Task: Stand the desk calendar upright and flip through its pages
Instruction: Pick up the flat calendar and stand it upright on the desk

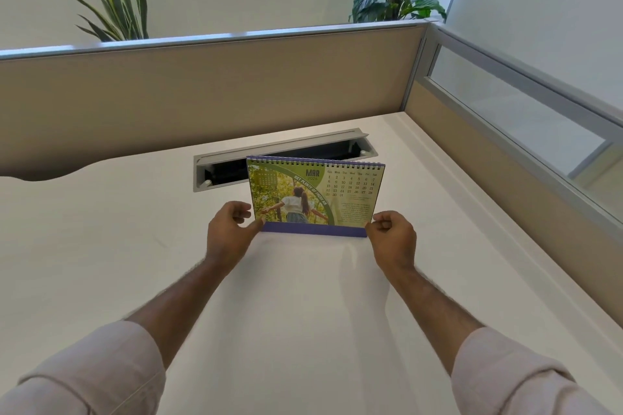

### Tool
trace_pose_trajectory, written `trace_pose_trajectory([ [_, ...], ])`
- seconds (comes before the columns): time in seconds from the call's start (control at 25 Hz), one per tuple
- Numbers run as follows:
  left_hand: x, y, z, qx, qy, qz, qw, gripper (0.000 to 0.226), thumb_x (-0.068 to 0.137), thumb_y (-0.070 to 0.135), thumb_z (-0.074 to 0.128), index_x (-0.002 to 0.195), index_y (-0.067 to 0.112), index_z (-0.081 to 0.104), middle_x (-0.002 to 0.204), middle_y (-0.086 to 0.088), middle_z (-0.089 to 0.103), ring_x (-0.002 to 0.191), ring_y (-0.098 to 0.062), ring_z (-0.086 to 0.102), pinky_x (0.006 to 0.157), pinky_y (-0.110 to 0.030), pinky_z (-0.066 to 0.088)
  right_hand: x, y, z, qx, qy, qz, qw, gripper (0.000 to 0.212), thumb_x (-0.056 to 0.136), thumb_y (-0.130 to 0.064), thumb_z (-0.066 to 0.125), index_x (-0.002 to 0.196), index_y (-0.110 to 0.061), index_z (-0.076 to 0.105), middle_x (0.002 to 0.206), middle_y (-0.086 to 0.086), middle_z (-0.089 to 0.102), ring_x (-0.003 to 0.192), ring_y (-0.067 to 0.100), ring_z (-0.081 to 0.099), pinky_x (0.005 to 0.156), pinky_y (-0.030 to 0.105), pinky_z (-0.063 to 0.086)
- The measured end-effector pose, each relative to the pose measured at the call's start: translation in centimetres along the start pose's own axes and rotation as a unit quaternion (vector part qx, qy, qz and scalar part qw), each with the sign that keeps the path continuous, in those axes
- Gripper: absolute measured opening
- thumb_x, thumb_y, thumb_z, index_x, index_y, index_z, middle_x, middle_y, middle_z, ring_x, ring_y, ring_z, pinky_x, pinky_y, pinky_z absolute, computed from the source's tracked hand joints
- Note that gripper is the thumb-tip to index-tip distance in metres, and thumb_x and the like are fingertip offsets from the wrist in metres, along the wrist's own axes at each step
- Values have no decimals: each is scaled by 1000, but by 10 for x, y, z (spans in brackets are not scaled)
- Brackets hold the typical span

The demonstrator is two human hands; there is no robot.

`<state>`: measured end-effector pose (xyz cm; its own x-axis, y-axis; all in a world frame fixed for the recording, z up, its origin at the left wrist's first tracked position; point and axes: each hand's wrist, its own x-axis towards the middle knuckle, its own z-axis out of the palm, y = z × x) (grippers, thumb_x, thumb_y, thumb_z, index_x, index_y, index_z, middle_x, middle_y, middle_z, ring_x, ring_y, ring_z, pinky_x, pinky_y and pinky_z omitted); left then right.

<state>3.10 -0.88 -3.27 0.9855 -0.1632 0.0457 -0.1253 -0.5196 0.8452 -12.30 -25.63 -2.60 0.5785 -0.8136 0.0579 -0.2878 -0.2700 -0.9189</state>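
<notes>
One desk calendar (315,194) upright, left hand (229,232), right hand (392,236) at its base corners

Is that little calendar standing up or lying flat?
Standing up. The calendar rests on its purple base on the desk, spiral binding on top, March page facing the camera, with both hands at its lower corners.

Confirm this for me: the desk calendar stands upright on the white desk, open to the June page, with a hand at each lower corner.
Not quite. The head view shows the desk calendar open to the MAR page, not June. The rest holds: it stands upright on the white desk, with the left hand and right hand at its lower corners.
</notes>
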Motion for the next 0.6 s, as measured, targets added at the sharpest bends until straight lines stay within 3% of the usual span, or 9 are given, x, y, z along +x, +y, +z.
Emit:
trace_pose_trajectory([
  [0.2,-4,5,0,27,-1,-25,999,31,79,39,81,101,20,69,87,9,69,78,-7,63,61,-20,45,-5,-2,2,36,-9,48,998,17,75,-8,79,86,-9,65,74,5,68,66,17,61,63,25,50],
  [0.44,-14,12,-6,10,16,-44,999,25,77,36,83,63,27,65,66,10,68,64,-15,62,53,-26,46,-10,-7,-3,50,-15,54,997,21,78,-14,79,67,-3,64,65,2,67,61,15,60,55,19,45],
  [0.6,-17,16,-14,19,5,-27,999,18,79,33,82,75,16,76,65,14,66,64,-10,62,56,-24,47,-14,-10,-10,30,-30,20,999,23,83,-12,74,66,1,65,65,8,67,61,19,58,55,22,47],
])
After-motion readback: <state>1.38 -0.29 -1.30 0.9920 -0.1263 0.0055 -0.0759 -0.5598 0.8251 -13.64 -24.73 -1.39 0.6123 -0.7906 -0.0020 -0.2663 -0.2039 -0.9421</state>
